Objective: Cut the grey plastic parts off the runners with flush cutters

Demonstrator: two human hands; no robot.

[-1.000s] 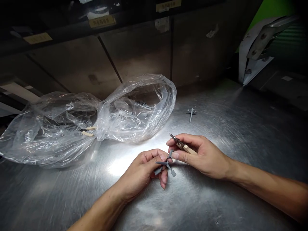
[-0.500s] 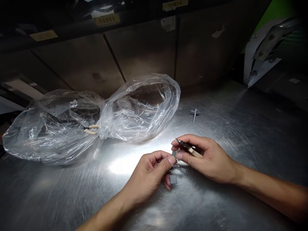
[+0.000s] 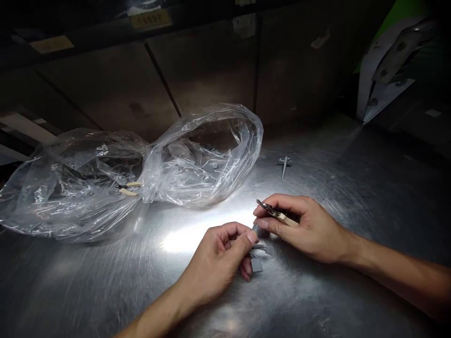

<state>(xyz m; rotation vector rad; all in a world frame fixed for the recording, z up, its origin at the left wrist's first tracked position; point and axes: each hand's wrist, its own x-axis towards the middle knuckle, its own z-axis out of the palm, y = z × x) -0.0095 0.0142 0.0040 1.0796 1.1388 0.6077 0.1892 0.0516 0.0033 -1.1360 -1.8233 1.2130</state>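
A grey plastic part (image 3: 256,264) is pinched between the thumb and fingers of the left hand (image 3: 214,263), near the tips of small nippers (image 3: 276,212) gripped pencil-wise in the right hand (image 3: 310,230) (whether their blades are closed is too small to tell). No cut is seen being made. A single grey part (image 3: 283,164) lies apart on the steel desk (image 3: 317,291), while further grey pieces (image 3: 213,164) are left inside a clear bag (image 3: 232,136), with second nippers (image 3: 128,188) showing through its plastic.

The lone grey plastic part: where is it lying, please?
In the head view, the grey part lies beyond the right hand, right of the clear plastic bag.
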